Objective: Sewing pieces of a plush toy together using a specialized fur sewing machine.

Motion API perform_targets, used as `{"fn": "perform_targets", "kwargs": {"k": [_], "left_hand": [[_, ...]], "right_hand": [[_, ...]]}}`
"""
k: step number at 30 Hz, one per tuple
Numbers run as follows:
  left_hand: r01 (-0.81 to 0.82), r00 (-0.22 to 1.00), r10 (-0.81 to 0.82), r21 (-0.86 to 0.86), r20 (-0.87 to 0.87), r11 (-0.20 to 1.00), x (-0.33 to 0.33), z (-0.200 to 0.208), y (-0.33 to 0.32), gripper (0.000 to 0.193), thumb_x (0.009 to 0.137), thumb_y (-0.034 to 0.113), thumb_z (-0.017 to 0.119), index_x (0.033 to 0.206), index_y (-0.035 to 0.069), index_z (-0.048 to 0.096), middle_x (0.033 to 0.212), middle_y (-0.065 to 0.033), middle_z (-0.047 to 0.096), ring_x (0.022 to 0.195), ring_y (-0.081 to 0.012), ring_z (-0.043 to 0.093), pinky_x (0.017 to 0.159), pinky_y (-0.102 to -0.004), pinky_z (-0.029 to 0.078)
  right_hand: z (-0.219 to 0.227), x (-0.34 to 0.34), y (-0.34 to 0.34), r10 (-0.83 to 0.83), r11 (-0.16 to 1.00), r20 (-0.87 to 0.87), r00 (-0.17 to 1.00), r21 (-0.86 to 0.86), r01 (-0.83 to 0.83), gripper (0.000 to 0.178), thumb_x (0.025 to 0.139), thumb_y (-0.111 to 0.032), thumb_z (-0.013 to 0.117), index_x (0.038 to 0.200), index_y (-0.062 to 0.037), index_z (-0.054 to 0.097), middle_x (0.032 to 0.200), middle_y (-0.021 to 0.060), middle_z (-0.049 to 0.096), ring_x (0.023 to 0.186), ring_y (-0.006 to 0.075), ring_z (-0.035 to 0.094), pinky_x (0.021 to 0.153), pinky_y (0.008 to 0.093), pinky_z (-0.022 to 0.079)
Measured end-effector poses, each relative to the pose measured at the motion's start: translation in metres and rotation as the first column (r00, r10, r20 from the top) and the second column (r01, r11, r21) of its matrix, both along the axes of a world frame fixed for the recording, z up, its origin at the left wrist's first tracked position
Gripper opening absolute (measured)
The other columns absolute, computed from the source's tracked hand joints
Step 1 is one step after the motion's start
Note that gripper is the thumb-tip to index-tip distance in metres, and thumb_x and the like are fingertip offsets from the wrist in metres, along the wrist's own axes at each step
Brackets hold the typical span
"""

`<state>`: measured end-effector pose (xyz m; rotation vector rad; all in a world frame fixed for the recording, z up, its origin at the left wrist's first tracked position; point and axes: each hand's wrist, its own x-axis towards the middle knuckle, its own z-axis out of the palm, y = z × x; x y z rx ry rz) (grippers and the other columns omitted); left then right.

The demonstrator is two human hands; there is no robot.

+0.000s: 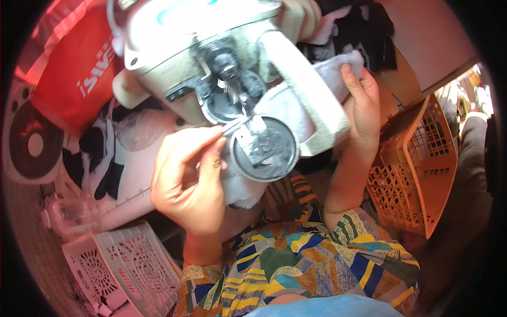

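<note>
A pale sewing machine with a round dark metal disc stands in front of me. Pale grey fluffy fabric runs behind the machine's slanted arm to the disc. Thumb and fingertips of my left hand are pinched on the fabric's edge at the disc's left rim, close to the needle area. Beyond the slanted arm, my right hand grips the far end of the fabric, thumb on top. More pale fabric hangs below the disc; I cannot tell whether it is the same piece.
Left of the machine are a red bag, a round black speaker, black-and-white textile pieces and a clear plastic bottle. A white openwork basket stands lower left, an orange crate at right. Dark fabric pieces lie behind.
</note>
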<state>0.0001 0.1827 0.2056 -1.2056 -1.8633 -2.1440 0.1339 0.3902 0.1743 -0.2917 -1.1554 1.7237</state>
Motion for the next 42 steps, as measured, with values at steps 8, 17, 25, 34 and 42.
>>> {"fn": "perform_targets", "kwargs": {"k": [8,17,25,34,42], "left_hand": [[0.092,0.971,-0.094,0.019,0.220,0.996,-0.002,-0.016,-0.011,0.031,0.079,-0.009,0.063,0.109,-0.007,0.055,0.106,-0.0141,0.058,0.098,-0.0199,0.058,0.088,-0.0331,0.047],[0.249,0.870,-0.320,0.226,0.375,0.942,-0.007,-0.054,-0.010,0.032,0.081,-0.004,0.064,0.112,-0.007,0.054,0.110,-0.0090,0.056,0.104,-0.0164,0.053,0.094,-0.0289,0.041],[0.145,0.878,-0.300,0.388,0.373,0.910,0.004,-0.042,-0.007,0.011,0.087,0.004,0.064,0.096,-0.003,0.062,0.096,-0.0051,0.058,0.084,-0.0091,0.052,0.074,-0.0212,0.042],[0.131,0.703,-0.420,0.476,0.574,0.870,0.007,-0.042,-0.009,0.009,0.091,0.003,0.059,0.098,-0.001,0.062,0.085,0.0008,0.058,0.075,-0.0042,0.051,0.064,-0.0187,0.043],[0.089,0.763,-0.395,0.523,0.512,0.848,0.013,-0.048,-0.002,0.012,0.092,0.006,0.057,0.101,-0.001,0.062,0.095,-0.0022,0.058,0.079,-0.0065,0.050,0.070,-0.0205,0.042]], "right_hand": [[0.019,0.008,-0.002,-0.123,0.974,0.082,0.989,0.202,0.105,0.020,0.087,-0.012,0.066,0.103,-0.0002,0.062,0.095,0.0005,0.063,0.087,0.0068,0.057,0.079,0.0226,0.045],[0.115,-0.010,-0.031,-0.169,0.271,0.204,0.964,0.950,-0.154,0.031,0.081,-0.016,0.066,0.106,0.0000,0.058,0.097,0.0069,0.059,0.088,0.0154,0.055,0.079,0.0276,0.042],[0.147,-0.080,-0.079,-0.014,-0.307,0.698,0.716,0.678,-0.668,0.034,0.070,-0.009,0.071,0.102,-0.0046,0.061,0.093,0.0060,0.055,0.086,0.0192,0.054,0.075,0.0300,0.044],[0.142,-0.101,-0.078,-0.005,-0.243,0.767,0.642,0.622,-0.745,0.029,0.062,-0.009,0.075,0.088,-0.0039,0.062,0.091,0.0061,0.050,0.081,0.0239,0.052,0.070,0.0319,0.044],[0.141,-0.101,-0.085,-0.034,-0.084,0.793,0.609,0.605,-0.792,0.020,0.066,-0.008,0.075,0.077,-0.0003,0.060,0.085,0.0068,0.051,0.076,0.0211,0.052,0.067,0.0299,0.042]]}}
